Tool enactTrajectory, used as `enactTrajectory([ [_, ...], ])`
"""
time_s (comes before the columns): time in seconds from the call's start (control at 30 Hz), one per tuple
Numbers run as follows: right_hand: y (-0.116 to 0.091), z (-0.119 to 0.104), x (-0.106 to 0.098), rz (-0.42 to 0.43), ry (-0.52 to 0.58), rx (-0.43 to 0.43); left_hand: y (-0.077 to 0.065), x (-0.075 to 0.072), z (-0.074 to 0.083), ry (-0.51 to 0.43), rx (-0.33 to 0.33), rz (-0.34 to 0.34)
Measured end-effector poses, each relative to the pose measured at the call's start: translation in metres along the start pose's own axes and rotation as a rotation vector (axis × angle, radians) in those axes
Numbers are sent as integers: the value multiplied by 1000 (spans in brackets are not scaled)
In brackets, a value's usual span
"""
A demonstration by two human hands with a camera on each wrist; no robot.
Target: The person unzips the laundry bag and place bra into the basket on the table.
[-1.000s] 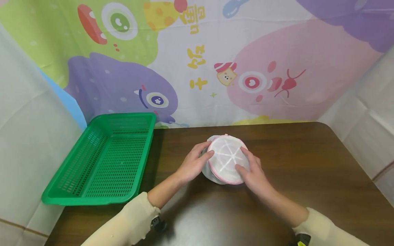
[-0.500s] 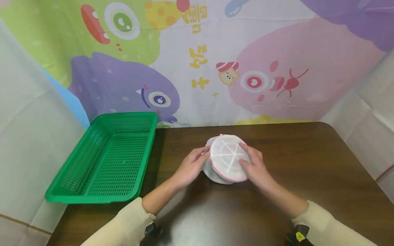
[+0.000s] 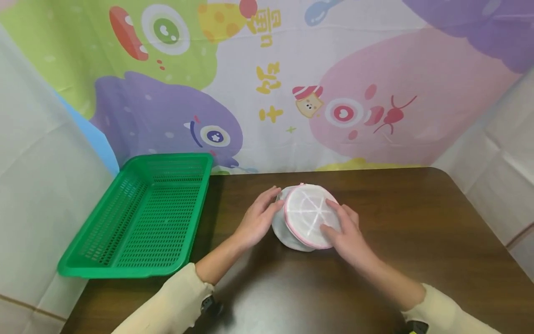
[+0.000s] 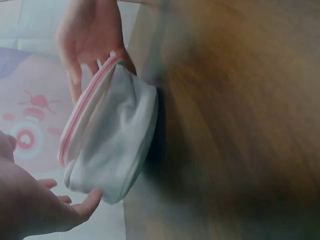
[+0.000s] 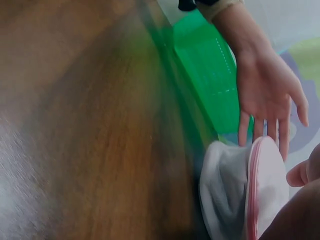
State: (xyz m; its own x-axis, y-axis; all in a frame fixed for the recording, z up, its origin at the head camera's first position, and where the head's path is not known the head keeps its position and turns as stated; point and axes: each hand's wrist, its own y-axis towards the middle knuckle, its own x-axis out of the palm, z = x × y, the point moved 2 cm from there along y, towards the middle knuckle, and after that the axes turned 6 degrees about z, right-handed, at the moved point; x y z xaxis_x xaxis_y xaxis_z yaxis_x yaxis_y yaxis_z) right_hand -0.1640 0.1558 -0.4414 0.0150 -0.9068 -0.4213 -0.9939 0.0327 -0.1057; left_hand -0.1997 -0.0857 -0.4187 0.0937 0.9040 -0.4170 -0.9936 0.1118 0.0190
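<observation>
A round white mesh laundry bag (image 3: 310, 215) with a pink zip around its upper edge stands on the brown table, its top shifted a little right of its base. My right hand (image 3: 348, 234) holds the bag's right side, thumb and forefinger over the mesh top and other fingers at the side. On the left, my left hand (image 3: 256, 220) is beside the bag with fingers extended, fingertips right at its edge. In the left wrist view the laundry bag (image 4: 115, 130) shows its soft, creased side wall. The right wrist view shows the left hand (image 5: 265, 85) with its palm facing the bag.
A green perforated plastic basket (image 3: 200, 208) sits at the table's left side. Behind the brown table (image 3: 409, 222) hangs a cartoon-printed cloth (image 3: 288, 148). Pale tiled walls (image 3: 33, 185) flank the table on both sides.
The left fingers have come off the bag's pink rim and straightened beside it. The bag's top has shifted slightly to the right, while the right hand has stayed on it.
</observation>
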Motion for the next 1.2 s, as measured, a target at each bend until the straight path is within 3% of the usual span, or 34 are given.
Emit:
enactTrajectory([
  [0.3, -4, 3, 5, -13, -26, -26, 0, 7, -1, -39, -42, -62],
  [0.57, 12, 6, 2, -17, -29, -76, -3, 6, -6, -65, -68, -53],
  [0.8, 33, 32, 6, 23, -57, -156, -8, 0, -10, -81, -81, -69],
  [1.0, 24, 24, -5, 31, -55, -146, -10, -4, -13, -96, -89, -78],
  [1.2, 10, 19, -7, 35, -81, -134, -6, -2, -13, -78, -41, -69],
])
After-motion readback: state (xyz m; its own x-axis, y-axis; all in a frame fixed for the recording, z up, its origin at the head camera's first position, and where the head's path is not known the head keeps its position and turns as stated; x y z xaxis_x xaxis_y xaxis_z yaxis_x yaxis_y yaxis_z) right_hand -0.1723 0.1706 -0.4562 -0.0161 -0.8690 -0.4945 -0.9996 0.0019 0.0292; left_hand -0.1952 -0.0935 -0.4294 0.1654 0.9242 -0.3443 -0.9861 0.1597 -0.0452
